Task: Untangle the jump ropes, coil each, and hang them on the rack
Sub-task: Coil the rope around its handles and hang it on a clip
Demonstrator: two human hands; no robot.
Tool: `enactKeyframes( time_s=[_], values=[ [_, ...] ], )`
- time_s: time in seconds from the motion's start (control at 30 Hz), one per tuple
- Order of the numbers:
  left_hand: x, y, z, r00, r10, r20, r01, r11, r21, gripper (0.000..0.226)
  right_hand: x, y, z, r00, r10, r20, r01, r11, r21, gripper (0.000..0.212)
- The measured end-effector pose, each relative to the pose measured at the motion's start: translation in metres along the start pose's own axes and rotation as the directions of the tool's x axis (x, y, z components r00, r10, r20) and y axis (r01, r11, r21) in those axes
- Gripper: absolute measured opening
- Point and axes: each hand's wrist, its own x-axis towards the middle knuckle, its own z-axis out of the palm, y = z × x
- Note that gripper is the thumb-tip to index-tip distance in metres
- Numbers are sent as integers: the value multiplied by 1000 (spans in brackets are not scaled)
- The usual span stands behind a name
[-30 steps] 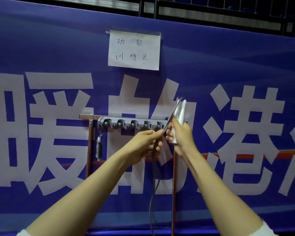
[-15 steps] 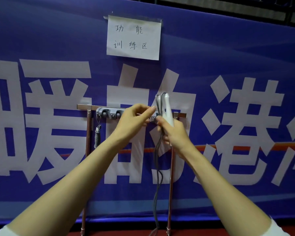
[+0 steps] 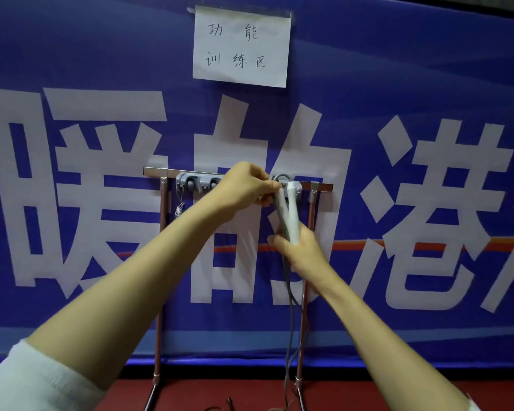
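Paper sign (image 3: 240,46) — "功能 训练区" — above rack (image 3: 190,182)

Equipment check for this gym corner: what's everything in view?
banner: one, blue, white characters, on wall
paper sign: one, white, taped to banner
rack: one, silver bar, coppery legs, before banner
hook strip: one, grey, on rack's bar
jump rope: one, white handles, grey cord, at strip's right end
small bundle: one, grey, hanging from leftmost hook
floor: red, below
left grip: one, pinching cord at strip
right grip: one, holding both handles
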Motion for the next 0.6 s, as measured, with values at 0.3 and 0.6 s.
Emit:
enactKeyframes(
  time_s=[0.3, 0.6],
  values=[
    [0, 0, -15, 999, -45, -20, 40, 976, -216, 31, -11, 6, 4, 970, 80, 228, -147, 945, 294, 16],
    [-2, -29, 6, 995, -70, 73, 96, 876, -473, 43, -13, 6, 5, 946, 141, 293, -280, 808, 517, 22]
  ],
)
